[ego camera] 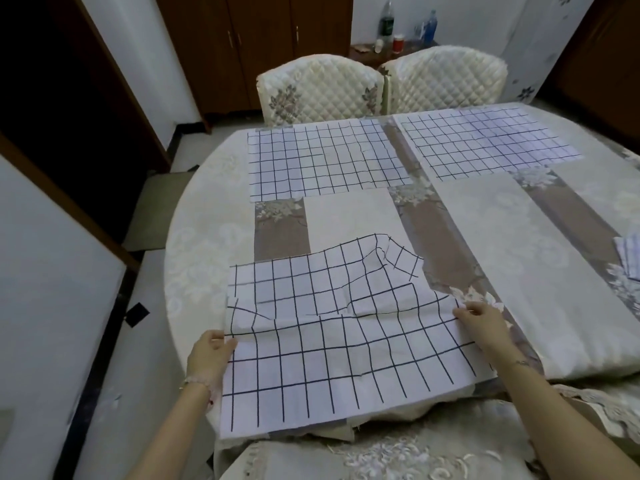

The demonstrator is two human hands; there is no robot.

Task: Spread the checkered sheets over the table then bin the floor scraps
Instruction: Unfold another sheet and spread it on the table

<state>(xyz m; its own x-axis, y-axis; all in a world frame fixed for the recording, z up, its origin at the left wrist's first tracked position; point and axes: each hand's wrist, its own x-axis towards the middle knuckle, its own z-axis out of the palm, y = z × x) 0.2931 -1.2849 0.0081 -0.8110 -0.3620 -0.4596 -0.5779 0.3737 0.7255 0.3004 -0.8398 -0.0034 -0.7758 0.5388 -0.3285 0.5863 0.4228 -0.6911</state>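
A white checkered sheet (332,344) lies rumpled on the near side of the round table (204,230), partly folded over itself and hanging past the near edge. My left hand (207,358) grips its left edge. My right hand (481,323) pinches its right edge. Two more checkered sheets lie flat at the far side, one on the left (322,157) and one on the right (485,143). A corner of another checkered piece (628,254) shows at the right edge of the frame.
Two quilted chairs (322,88) stand behind the table. A dark scrap (136,314) lies on the floor to the left, near a mat (156,209). Bottles (386,22) stand on a low stand at the back. A padded chair back (381,455) sits right below me.
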